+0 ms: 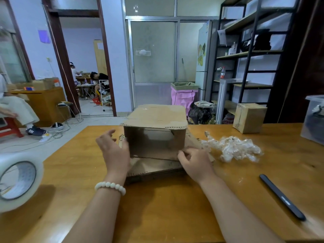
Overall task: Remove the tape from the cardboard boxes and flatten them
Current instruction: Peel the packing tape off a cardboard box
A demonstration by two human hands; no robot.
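An opened cardboard box (154, 141) lies on its side in the middle of the wooden table (157, 204), its open end facing me and its flaps spread out. My left hand (114, 151) is open, fingers spread, against the box's left wall. My right hand (194, 163) pinches the lower right flap edge of the box. A crumpled wad of removed clear tape (233, 148) lies to the right of the box. A second, closed cardboard box (249, 118) stands at the far right of the table.
A large roll of clear tape (17, 181) sits at the table's left edge. A black pen-like cutter (282, 197) lies on the right. A clear plastic bin (313, 118) stands at the far right edge. People sit off to the left and in the back room.
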